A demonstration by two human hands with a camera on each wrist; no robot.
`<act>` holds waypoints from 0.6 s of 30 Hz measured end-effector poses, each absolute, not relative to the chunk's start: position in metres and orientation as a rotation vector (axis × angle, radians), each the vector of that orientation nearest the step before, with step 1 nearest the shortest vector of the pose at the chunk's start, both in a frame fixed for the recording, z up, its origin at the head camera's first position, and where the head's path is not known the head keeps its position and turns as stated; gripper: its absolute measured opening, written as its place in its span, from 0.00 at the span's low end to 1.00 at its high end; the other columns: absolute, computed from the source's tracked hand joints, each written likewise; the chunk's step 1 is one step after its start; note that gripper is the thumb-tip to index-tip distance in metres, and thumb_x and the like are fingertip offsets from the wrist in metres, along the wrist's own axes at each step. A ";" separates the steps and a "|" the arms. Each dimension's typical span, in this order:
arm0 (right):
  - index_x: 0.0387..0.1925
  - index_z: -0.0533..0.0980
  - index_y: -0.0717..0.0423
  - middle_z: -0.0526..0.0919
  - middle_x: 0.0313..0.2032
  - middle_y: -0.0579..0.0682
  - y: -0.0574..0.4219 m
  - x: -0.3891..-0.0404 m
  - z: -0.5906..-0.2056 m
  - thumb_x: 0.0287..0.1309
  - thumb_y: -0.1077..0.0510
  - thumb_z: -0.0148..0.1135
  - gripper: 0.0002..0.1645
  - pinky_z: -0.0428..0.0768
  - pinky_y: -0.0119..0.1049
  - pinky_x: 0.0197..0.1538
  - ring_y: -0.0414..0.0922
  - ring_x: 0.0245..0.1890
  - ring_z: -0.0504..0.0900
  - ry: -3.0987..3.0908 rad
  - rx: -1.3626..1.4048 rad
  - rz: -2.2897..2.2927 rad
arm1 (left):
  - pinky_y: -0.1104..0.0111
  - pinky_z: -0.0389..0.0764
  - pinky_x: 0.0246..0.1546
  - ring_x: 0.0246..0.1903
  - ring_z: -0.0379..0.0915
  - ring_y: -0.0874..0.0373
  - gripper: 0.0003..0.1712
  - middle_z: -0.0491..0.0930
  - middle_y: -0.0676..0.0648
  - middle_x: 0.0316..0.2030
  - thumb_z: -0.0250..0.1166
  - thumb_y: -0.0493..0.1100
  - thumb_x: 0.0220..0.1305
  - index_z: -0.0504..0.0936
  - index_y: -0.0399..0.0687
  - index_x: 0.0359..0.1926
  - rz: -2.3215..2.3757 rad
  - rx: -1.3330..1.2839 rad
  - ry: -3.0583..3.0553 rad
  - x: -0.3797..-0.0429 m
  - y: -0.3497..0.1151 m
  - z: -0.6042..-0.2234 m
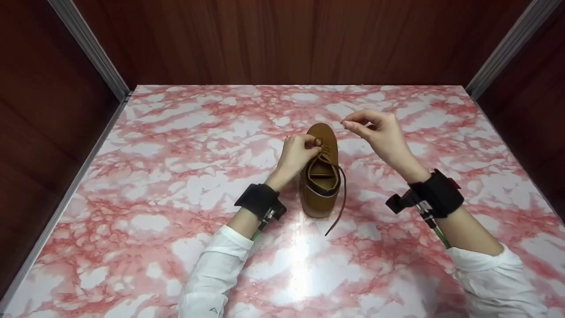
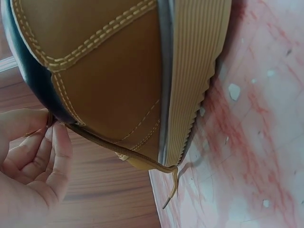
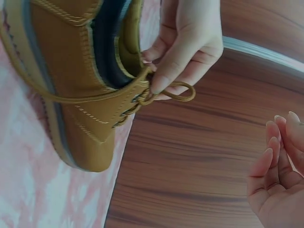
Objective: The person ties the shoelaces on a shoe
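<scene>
Both hands [image 1: 296, 152] [image 1: 383, 130] apart, fingers [image 1: 367, 115] bent

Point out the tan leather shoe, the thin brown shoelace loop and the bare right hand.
Tan leather shoe [image 3: 66, 61], right wrist view: side panel.
Thin brown shoelace loop [image 3: 192, 96], right wrist view: rounded end.
Bare right hand [image 1: 387, 138], head view: back of hand.

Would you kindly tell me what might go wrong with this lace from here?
The lace loop may slip free, as the left hand alone pinches it. The loose strand could get trapped under the shoe, since it trails beside it, and the right hand is apart from it.
</scene>
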State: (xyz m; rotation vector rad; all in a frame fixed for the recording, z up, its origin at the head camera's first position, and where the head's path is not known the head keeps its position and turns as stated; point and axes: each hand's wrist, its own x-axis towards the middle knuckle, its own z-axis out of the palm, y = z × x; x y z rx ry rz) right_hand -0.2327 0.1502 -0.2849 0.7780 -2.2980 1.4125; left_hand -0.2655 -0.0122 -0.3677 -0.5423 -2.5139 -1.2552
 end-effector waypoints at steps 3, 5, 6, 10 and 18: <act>0.24 0.73 0.58 0.73 0.22 0.50 0.152 -0.229 -0.288 0.36 0.61 0.53 0.07 0.65 0.28 0.21 0.44 0.22 0.69 -2.316 0.747 1.424 | 0.79 0.61 0.17 0.15 0.62 0.68 0.02 0.70 0.55 0.15 0.57 0.39 0.37 0.74 0.45 0.18 -1.257 -0.542 -2.514 -0.266 -0.012 -0.368; 0.24 0.73 0.58 0.73 0.23 0.49 0.153 -0.227 -0.290 0.36 0.60 0.53 0.07 0.65 0.28 0.22 0.42 0.23 0.70 -2.331 0.731 1.424 | 0.80 0.61 0.17 0.15 0.62 0.68 0.02 0.70 0.56 0.15 0.57 0.39 0.37 0.74 0.45 0.17 -1.259 -0.535 -2.511 -0.266 -0.012 -0.368; 0.24 0.73 0.58 0.73 0.23 0.49 0.154 -0.226 -0.291 0.36 0.60 0.53 0.08 0.65 0.28 0.22 0.42 0.23 0.70 -2.343 0.724 1.414 | 0.80 0.61 0.18 0.16 0.62 0.68 0.02 0.70 0.56 0.15 0.58 0.39 0.36 0.74 0.45 0.18 -1.262 -0.528 -2.512 -0.266 -0.011 -0.368; 0.24 0.73 0.57 0.73 0.24 0.48 0.156 -0.225 -0.296 0.36 0.59 0.53 0.08 0.66 0.28 0.23 0.41 0.23 0.70 -2.366 0.722 1.388 | 0.80 0.62 0.18 0.16 0.63 0.69 0.02 0.70 0.56 0.15 0.58 0.39 0.36 0.74 0.45 0.18 -1.285 -0.515 -2.513 -0.266 -0.011 -0.368; 0.24 0.73 0.53 0.72 0.26 0.45 0.171 -0.247 -0.337 0.35 0.56 0.53 0.09 0.66 0.32 0.24 0.40 0.25 0.69 -2.440 0.707 1.460 | 0.79 0.62 0.17 0.15 0.62 0.69 0.02 0.69 0.56 0.13 0.57 0.39 0.36 0.74 0.45 0.17 -1.258 -0.539 -2.499 -0.267 -0.011 -0.369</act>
